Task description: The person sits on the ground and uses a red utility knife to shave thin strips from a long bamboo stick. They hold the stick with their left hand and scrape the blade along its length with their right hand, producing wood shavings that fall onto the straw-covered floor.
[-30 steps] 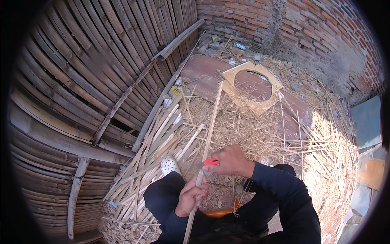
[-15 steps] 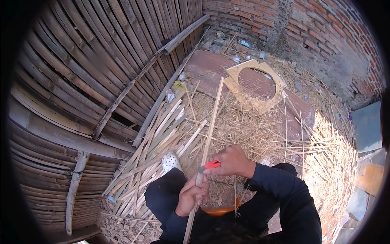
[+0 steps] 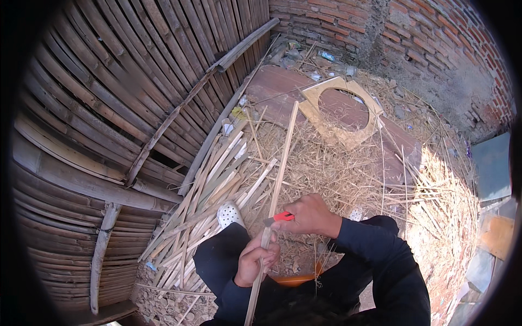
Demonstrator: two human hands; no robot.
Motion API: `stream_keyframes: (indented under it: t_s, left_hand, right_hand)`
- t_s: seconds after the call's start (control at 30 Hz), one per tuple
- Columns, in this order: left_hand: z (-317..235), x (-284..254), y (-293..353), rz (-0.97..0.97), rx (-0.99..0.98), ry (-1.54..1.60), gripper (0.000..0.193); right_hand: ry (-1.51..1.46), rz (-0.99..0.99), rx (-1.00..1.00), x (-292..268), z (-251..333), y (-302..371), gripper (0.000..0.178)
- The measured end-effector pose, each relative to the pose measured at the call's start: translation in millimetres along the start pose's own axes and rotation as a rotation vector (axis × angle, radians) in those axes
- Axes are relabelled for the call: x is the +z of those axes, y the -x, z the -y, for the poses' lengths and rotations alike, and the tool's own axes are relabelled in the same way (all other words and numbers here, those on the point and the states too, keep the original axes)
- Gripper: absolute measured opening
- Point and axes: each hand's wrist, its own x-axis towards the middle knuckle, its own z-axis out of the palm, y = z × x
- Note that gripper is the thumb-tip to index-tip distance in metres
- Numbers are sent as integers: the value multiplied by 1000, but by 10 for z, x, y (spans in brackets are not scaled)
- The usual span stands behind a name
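A long, pale bamboo strip point(image 3: 283, 168) slants from between my knees up and away over the shavings. My left hand point(image 3: 256, 259) is wrapped round its lower part. In my right hand point(image 3: 314, 214) is a red-handled knife point(image 3: 283, 217), its blade pointing left and laid against the strip just above my left hand. The right fingers are closed about the handle and hide part of it.
Split bamboo strips point(image 3: 209, 195) lie heaped at the left beside my white clog point(image 3: 229, 215). Ahead, a board with a round hole point(image 3: 312, 111) rests on shavings. A bamboo wall point(image 3: 125, 98) stands left, a brick wall point(image 3: 348, 27) behind. Something orange point(image 3: 293, 281) sits between my legs.
The knife has shifted very slightly up along the strip and to the left, its blade now showing more plainly. My left hand keeps its grip in nearly the same place.
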Motion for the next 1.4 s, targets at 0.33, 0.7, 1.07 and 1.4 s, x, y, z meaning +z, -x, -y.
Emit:
stream_keyframes:
  t_s: [0.33,0.7,1.07,1.4]
  left_hand:
    - [14,11,-8,45,-16,95,29]
    - [-16,25,8,27,3,60,31]
    - [45,-15,4,91,2,107,29]
    - [63,90,86,106,-78,-72,29]
  right_hand:
    - [87,-68,-71,-55,9,19,66]
    - [29,-79,5,-18,-86,-15,65]
    - [129,-165,68,-71,-462,-243,68]
    - [236,-219,341,-271,-1085,-466,75]
